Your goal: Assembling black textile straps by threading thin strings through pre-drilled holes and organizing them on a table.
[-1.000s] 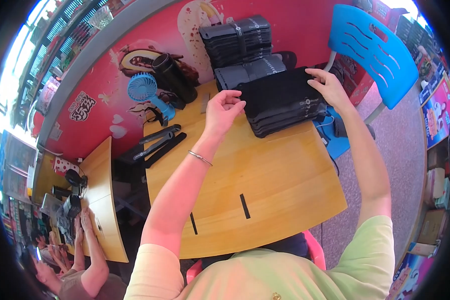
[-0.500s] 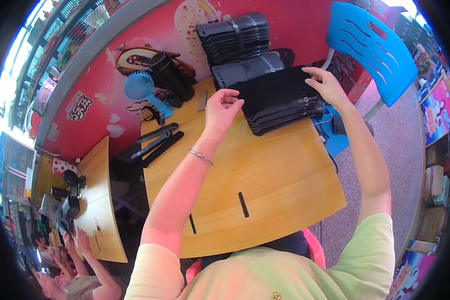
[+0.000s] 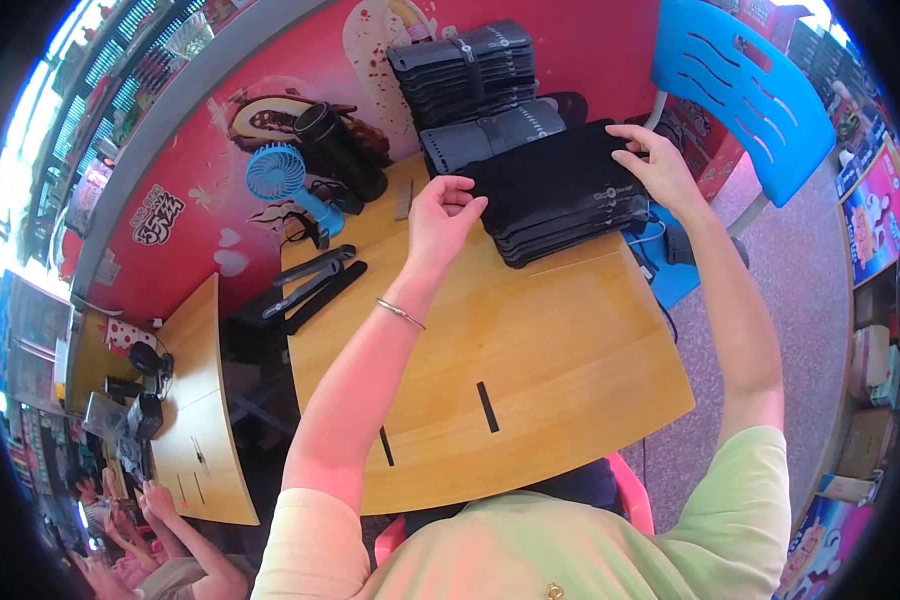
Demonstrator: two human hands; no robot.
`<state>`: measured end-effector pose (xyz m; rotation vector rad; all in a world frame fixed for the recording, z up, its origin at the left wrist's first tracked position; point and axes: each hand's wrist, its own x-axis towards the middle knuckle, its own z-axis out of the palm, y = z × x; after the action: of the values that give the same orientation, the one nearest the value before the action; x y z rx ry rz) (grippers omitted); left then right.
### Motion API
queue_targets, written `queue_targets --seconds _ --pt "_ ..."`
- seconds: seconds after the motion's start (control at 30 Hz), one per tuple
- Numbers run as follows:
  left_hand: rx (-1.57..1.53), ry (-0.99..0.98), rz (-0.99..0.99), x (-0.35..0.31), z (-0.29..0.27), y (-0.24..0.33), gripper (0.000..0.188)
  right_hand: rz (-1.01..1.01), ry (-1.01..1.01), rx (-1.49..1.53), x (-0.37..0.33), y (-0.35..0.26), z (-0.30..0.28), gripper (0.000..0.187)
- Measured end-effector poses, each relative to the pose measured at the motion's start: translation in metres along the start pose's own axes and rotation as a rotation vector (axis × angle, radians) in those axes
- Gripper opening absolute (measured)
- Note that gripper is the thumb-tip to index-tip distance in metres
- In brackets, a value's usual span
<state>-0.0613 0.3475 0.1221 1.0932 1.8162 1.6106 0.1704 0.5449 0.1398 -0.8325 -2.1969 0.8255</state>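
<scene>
- Here, the left hand [image 3: 438,222] has its fingers half curled, with a narrow gap between thumb and forefinger, at the near left corner of the black pile [image 3: 555,185]; whether cloth is pinched, I cannot tell.
- The right hand [image 3: 665,175] has thumb and forefinger slightly parted at the pile's far right corner; grip there is equally unclear.
- The pile lies on the table [image 3: 530,340], between both hands.
- Crowding it from behind: a grey bundle [image 3: 500,138] and a taller strapped stack [image 3: 460,75].
- Further left: a blue fan [image 3: 277,172], a black bottle [image 3: 345,150] and black strips [image 3: 315,300].
- Nearer the body, 2 dark bars [image 3: 487,407] mark the tabletop.
- Beyond the right hand stands a blue chair [image 3: 745,95].
- The pile partly hides the grey bundle; the left forearm covers some tabletop.
- At lower left, people [image 3: 205,560] are cut off and blurred.
</scene>
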Motion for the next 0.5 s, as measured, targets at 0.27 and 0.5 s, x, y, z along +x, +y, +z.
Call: queue_targets --seconds 0.27,0.5 --pt "0.006 -0.008 0.017 0.004 0.0 -0.011 0.024 -0.009 0.006 -0.001 -0.002 0.006 0.007 0.036" --pt "0.061 0.011 0.026 0.005 0.001 -0.013 0.025 0.013 0.008 -0.029 -0.006 0.005 0.011 0.036"
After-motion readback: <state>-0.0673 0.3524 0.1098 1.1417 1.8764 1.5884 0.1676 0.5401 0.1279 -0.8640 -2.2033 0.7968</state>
